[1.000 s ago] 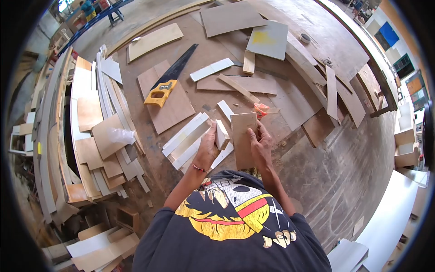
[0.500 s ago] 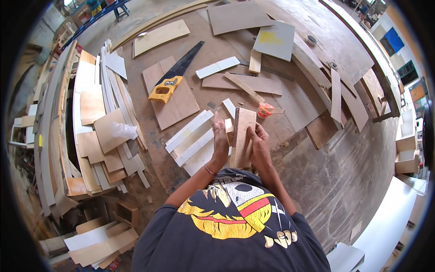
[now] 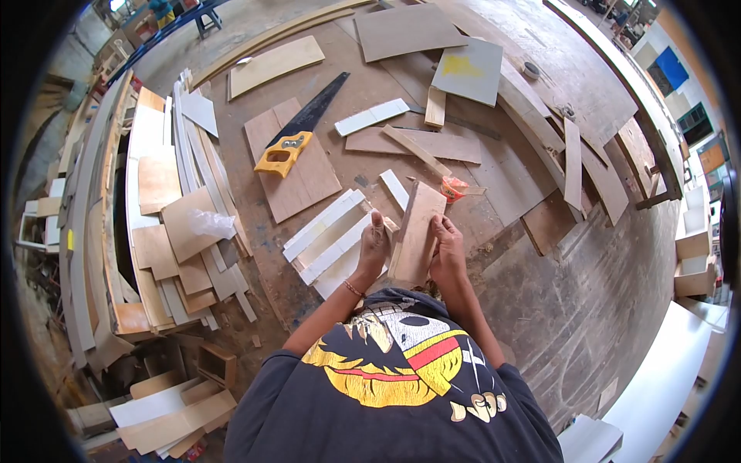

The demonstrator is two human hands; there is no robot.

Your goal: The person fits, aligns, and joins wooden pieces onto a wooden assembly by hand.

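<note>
My right hand (image 3: 448, 248) grips the right edge of a short, thick wooden board (image 3: 418, 231), thumb on its face. The board stands tilted in front of my chest. To its left, my left hand (image 3: 375, 245) is closed with the thumb pointing up. A small light wooden block (image 3: 391, 225) shows between that hand and the board, mostly hidden. White-faced wood strips (image 3: 328, 231) lie just beyond my left hand. Past the board's top is an orange-red plastic cup (image 3: 453, 188) with a thin stick in it.
A yellow-handled handsaw (image 3: 297, 135) rests on a plywood panel (image 3: 297, 185). Stacked boards (image 3: 174, 208) line the left side. Grey panels (image 3: 409, 32) and long offcuts (image 3: 572, 162) lie around the far and right parts of the work surface.
The wooden board has tilted rightward at its top and turned, showing more of its left edge. My left hand has rolled from a flat pose to thumb up, and the small block is more hidden.
</note>
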